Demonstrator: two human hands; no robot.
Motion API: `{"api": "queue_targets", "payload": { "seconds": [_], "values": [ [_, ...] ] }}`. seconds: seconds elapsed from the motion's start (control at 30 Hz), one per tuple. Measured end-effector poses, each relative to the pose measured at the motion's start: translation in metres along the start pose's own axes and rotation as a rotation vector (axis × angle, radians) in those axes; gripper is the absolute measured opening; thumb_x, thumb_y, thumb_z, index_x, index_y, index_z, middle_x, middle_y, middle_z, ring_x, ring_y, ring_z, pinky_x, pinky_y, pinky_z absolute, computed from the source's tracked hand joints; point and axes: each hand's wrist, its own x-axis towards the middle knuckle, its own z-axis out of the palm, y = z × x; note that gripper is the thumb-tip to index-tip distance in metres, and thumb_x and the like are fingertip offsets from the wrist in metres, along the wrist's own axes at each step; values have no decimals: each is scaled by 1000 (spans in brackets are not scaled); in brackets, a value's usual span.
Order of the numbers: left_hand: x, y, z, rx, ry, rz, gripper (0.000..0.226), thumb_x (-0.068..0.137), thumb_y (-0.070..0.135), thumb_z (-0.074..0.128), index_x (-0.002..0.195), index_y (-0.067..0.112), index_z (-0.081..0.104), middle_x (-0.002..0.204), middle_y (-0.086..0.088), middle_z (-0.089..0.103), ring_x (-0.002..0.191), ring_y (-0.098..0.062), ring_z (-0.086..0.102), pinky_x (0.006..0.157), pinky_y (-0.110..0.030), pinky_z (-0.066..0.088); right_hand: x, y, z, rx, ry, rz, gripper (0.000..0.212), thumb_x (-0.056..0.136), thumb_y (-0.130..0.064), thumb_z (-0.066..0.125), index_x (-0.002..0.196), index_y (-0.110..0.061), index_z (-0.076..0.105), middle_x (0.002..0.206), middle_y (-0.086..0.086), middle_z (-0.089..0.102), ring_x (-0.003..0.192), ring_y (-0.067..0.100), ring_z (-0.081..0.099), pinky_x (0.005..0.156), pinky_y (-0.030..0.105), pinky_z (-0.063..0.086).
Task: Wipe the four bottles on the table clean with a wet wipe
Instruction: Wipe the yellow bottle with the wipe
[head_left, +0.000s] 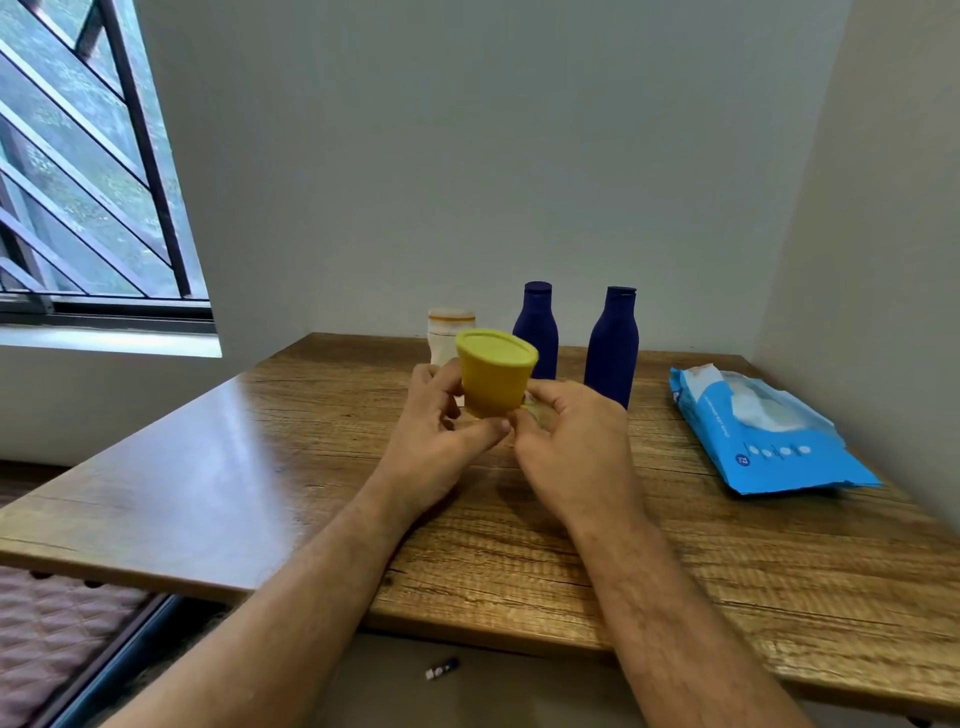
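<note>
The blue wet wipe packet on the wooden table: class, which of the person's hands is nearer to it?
Right. The right hand is at the yellow container, with bare table between it and the blue wet wipe packet; the left hand grips the container's far side.

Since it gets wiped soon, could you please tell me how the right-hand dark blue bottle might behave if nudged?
The right blue bottle stands tall on a narrow base, so it probably tips easily. Its smooth round body would likely roll once down, and may feel slippery when wet.

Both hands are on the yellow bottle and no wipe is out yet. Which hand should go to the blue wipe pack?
Probably the right hand: the wipe pack lies on its side of the table, opening up. The left hand can keep gripping the yellow bottle.
</note>
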Motion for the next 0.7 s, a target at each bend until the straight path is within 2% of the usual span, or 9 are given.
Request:
{"api": "queue_targets", "payload": {
  "seconds": [0.07,0.13,0.27,0.33,0.4,0.47,0.57,0.63,0.7],
  "values": [
    [0,-2,1,68,10,66,40,69,54,70,105,56,53,123,9,42,113,-14,46,93,-29,42,-1,-2,-1,-12,-25,1,37,91,-25,65,128,-27,63,120,-8,64,114,6,53,101,27,42],
    [0,-4,3,123,20,132,39,71,58,65,106,65,50,125,14,43,120,-14,44,100,-33,41,0,-3,-2,-22,-34,-4,34,90,-23,65,125,-27,65,116,-8,65,110,7,54,102,30,44],
    [2,-11,4,136,49,212,38,82,47,65,119,49,55,125,15,55,122,-15,51,105,-53,44,-1,-3,0,-15,-43,-31,26,89,-19,66,114,-25,69,106,-8,66,102,7,57,99,33,49],
    [4,-11,4,89,50,205,32,89,30,69,121,34,61,117,14,63,116,-13,58,101,-50,49,-1,-4,1,18,-23,-56,27,91,-19,65,117,-27,67,106,-10,67,100,6,59,95,34,53],
    [6,-11,3,55,66,189,28,94,12,66,119,22,63,112,11,67,111,-11,63,99,-45,53,-2,-5,1,102,36,-84,41,92,-19,65,130,-31,59,111,-10,67,98,5,62,90,31,56],
    [8,-12,1,43,112,170,29,96,7,64,120,23,62,111,11,68,110,-9,63,98,-38,53,-2,-5,0,171,124,-109,48,91,-20,67,136,-31,55,108,-10,68,88,0,64,77,19,57],
    [9,-16,1,67,167,122,34,97,5,61,119,32,61,111,17,66,110,-1,60,96,-31,51,-4,-6,-2,219,265,-183,34,92,-19,67,125,-23,65,96,-11,69,83,-3,63,63,8,51],
    [9,-17,1,101,185,89,44,96,0,59,120,36,59,114,18,64,112,1,57,97,-29,50,-5,-6,-3,242,347,-247,28,92,-15,66,120,-17,68,96,-9,70,83,0,65,65,9,53],
    [10,-20,2,134,211,45,52,95,-3,57,123,41,57,121,15,61,117,-4,54,102,-35,48,-4,-5,-3,238,396,-314,25,91,-10,64,115,-14,70,103,-5,70,89,5,65,73,18,57]
  ]
}}
